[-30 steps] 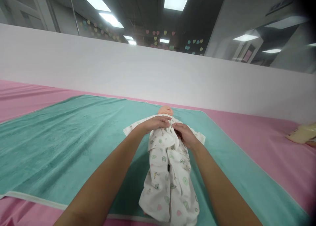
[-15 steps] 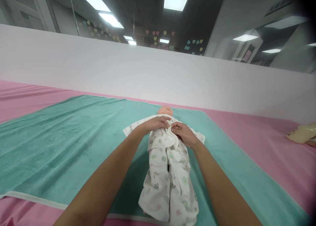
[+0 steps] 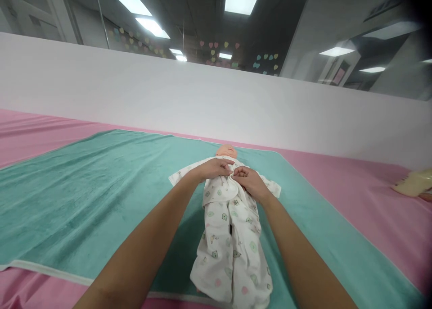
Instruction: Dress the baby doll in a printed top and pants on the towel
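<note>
The right hand (image 3: 250, 181) has edged toward the left hand (image 3: 214, 168), both pinching the shirt (image 3: 219, 192).

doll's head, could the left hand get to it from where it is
Probably yes: the left hand is at the chest of the white printed outfit, near the doll's head, with nothing seen blocking the way. Its fingers seem to pinch the cloth, so may need freeing first.

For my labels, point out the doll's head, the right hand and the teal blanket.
Doll's head (image 3: 225, 151), head view: its visible middle.
Right hand (image 3: 252, 181), head view: back of the hand.
Teal blanket (image 3: 101, 187), head view: bare left area.
</note>
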### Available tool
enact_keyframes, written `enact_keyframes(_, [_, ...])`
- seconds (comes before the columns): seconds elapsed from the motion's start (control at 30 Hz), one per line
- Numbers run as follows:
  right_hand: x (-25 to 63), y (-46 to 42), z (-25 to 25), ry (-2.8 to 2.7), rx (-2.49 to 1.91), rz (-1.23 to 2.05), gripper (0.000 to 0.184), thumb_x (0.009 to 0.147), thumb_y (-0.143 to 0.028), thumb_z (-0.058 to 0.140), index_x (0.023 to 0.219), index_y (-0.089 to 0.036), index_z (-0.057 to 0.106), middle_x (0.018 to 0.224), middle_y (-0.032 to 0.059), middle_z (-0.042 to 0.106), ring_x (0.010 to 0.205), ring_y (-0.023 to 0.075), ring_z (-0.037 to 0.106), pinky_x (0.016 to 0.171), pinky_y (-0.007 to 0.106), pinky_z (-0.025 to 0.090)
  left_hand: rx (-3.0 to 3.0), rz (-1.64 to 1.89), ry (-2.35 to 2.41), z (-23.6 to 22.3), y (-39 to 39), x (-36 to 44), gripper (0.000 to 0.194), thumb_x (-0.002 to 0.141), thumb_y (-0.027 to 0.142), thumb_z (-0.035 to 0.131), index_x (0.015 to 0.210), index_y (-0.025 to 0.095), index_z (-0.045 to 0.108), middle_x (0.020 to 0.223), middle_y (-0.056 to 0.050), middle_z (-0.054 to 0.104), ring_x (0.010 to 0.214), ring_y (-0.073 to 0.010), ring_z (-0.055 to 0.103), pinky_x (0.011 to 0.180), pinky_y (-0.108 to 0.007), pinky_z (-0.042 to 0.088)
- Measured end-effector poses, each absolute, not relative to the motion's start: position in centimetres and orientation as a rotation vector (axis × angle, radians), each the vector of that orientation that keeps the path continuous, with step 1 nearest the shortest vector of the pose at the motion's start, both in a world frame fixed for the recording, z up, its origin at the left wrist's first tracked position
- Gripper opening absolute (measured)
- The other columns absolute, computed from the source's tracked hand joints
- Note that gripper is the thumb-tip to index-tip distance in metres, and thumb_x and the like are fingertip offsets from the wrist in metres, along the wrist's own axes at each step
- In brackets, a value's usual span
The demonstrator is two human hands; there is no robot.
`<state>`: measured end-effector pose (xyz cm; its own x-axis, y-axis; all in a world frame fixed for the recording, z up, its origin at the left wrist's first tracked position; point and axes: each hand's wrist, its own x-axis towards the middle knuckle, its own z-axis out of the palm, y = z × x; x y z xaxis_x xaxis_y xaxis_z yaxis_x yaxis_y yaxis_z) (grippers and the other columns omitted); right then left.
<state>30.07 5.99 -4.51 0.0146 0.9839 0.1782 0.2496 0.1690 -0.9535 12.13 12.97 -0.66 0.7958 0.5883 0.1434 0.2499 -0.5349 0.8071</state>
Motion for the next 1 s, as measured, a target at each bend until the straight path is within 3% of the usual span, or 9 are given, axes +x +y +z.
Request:
enact_keyframes(0.2, [29.8, 5.6, -4.0, -1.458, -1.249, 0.952, 0.030, 0.068, -0.043, 0.068, 0.079, -0.020, 0.054, 0.060, -0.0054, 0.047, 0.047, 0.0071, 0.039, 0.043, 0.021, 0.031, 2.250, 0.440, 0.673, 0.7, 12.2, 12.0, 0.031, 0.074, 0.051, 0.056, 0.068, 0.022, 0.066, 0.137, 0.003, 0.046, 0.118, -0.0299, 0.047, 0.090, -0.032, 0.043])
enact_keyframes(0.47, [29.7, 5.6, -3.8, -1.481, -1.252, 0.970, 0.028, 0.066, -0.038, 0.069, 0.078, -0.020, 0.051, 0.060, -0.0054, 0.047, 0.048, 0.0077, 0.043, 0.041, 0.020, 0.031, 2.315, 0.465, 0.713, 0.3, 12.4, 12.7, 0.022, 0.068, 0.033, 0.053, 0.051, 0.019, 0.055, 0.121, 0.003, 0.059, 0.115, -0.0290, 0.050, 0.076, -0.028, 0.046])
enact_keyframes(0.67, [29.9, 5.7, -4.0, -1.491, -1.202, 1.011, 0.025, 0.071, -0.039, 0.065, 0.080, -0.019, 0.052, 0.060, -0.0044, 0.051, 0.051, 0.0089, 0.047, 0.042, 0.020, 0.033, 2.263, 0.490, 0.654, -0.1, 12.8, 12.3, 0.018, 0.071, 0.033, 0.053, 0.067, 0.022, 0.067, 0.135, 0.006, 0.048, 0.120, -0.0283, 0.045, 0.090, -0.032, 0.043])
enact_keyframes(0.87, [30.1, 5.9, -4.2, -1.441, -1.155, 1.065, 0.024, 0.072, -0.036, 0.064, 0.085, -0.020, 0.052, 0.061, -0.0045, 0.055, 0.048, 0.0079, 0.048, 0.041, 0.020, 0.031, 2.080, 0.508, 0.556, -1.1, 13.3, 11.8, 0.018, 0.074, 0.037, 0.057, 0.072, 0.022, 0.066, 0.141, 0.005, 0.040, 0.124, -0.0275, 0.041, 0.097, -0.034, 0.040])
enact_keyframes(1.0, [30.3, 6.2, -4.4, -1.435, -1.125, 1.059, 0.022, 0.073, -0.034, 0.063, 0.084, -0.019, 0.051, 0.073, -0.0011, 0.061, 0.051, 0.0081, 0.051, 0.041, 0.019, 0.032, 2.001, 0.562, 0.502, -1.7, 13.4, 11.6, 0.013, 0.071, 0.032, 0.062, 0.076, 0.021, 0.063, 0.141, 0.004, 0.040, 0.127, -0.0270, 0.037, 0.100, -0.034, 0.038])
